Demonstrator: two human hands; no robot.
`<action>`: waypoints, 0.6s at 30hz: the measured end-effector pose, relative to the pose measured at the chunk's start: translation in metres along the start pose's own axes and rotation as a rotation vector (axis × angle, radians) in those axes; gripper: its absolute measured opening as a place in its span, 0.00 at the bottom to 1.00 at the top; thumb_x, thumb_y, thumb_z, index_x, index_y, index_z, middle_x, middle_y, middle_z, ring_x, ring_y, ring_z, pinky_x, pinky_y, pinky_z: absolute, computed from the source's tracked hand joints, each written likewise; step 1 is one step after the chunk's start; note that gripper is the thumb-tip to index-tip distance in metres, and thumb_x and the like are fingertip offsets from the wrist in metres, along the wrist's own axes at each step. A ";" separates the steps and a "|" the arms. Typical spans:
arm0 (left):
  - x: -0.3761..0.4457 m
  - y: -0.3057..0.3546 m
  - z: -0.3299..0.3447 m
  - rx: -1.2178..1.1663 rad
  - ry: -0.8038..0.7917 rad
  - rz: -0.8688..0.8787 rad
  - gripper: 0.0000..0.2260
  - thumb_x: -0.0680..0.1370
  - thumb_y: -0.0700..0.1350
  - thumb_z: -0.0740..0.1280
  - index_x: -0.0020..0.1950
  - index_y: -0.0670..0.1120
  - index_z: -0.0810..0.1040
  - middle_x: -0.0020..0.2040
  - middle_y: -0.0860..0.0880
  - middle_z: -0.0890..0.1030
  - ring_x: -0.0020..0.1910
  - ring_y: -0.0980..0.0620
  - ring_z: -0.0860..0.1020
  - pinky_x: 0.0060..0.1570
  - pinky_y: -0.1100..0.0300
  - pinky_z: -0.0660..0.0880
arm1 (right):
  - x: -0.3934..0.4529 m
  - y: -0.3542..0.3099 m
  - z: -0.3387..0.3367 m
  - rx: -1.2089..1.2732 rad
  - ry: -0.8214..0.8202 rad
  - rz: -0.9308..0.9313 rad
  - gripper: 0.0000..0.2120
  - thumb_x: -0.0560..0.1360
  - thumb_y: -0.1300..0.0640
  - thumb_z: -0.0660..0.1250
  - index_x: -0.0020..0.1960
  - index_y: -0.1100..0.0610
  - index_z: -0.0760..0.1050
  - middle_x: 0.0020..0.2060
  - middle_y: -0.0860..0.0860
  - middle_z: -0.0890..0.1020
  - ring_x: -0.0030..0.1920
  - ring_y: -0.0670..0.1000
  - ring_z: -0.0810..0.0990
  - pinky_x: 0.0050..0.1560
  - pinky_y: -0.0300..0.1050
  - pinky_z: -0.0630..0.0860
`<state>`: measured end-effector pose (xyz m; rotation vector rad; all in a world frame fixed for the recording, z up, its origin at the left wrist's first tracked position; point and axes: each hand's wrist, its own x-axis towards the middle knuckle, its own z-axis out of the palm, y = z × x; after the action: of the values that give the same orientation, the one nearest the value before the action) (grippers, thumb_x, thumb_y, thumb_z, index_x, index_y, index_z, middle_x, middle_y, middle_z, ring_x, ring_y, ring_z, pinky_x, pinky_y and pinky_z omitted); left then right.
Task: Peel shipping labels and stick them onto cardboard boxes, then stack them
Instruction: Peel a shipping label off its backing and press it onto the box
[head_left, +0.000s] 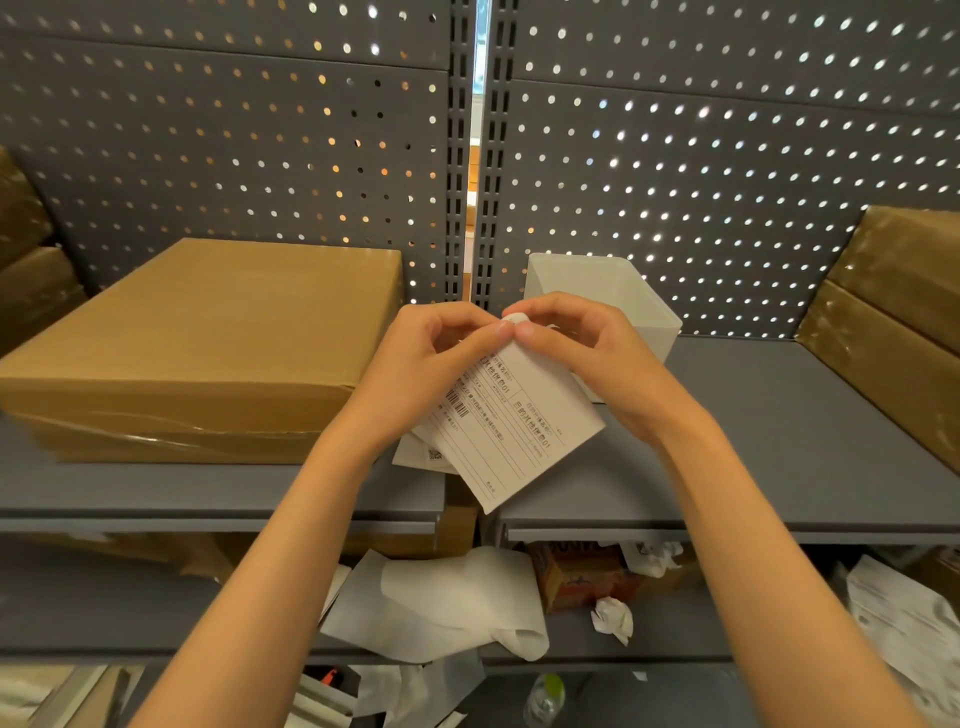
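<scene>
A white shipping label (511, 423) with a barcode and printed lines hangs tilted above the grey shelf (779, 415). My left hand (431, 353) and my right hand (582, 343) both pinch its top corner, fingertips meeting there. A flat cardboard box (208, 338) with clear tape on its front lies on the shelf to the left of my hands. More label paper (423, 454) lies on the shelf under the held label.
A white plastic bin (613, 291) stands behind my right hand. Taped cardboard boxes (893, 312) are stacked at the far right, others (26, 260) at the far left. A lower shelf holds peeled backing sheets (447, 603) and crumpled paper (613, 618). Pegboard closes the back.
</scene>
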<state>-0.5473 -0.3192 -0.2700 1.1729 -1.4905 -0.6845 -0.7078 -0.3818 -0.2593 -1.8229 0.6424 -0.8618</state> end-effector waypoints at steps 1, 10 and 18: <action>0.000 0.000 0.000 0.003 0.001 0.000 0.07 0.77 0.46 0.66 0.45 0.45 0.82 0.42 0.49 0.84 0.41 0.54 0.82 0.39 0.67 0.74 | 0.000 0.000 0.000 0.019 0.012 0.010 0.05 0.75 0.57 0.66 0.49 0.52 0.79 0.45 0.48 0.82 0.46 0.45 0.81 0.48 0.39 0.77; 0.000 -0.002 0.001 0.024 0.030 0.014 0.07 0.77 0.47 0.65 0.45 0.47 0.82 0.41 0.50 0.84 0.41 0.54 0.82 0.39 0.66 0.75 | -0.004 0.000 0.004 0.030 0.093 0.025 0.07 0.74 0.54 0.68 0.51 0.50 0.81 0.44 0.48 0.84 0.46 0.47 0.83 0.47 0.38 0.79; 0.000 -0.003 0.001 0.048 0.059 0.023 0.08 0.77 0.46 0.65 0.47 0.45 0.82 0.42 0.49 0.84 0.41 0.54 0.82 0.39 0.66 0.75 | -0.003 0.000 0.008 0.012 0.115 -0.010 0.06 0.75 0.57 0.67 0.49 0.52 0.81 0.42 0.45 0.84 0.42 0.43 0.82 0.42 0.32 0.76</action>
<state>-0.5474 -0.3205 -0.2725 1.2011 -1.4761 -0.5971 -0.7034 -0.3753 -0.2621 -1.7768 0.6998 -0.9801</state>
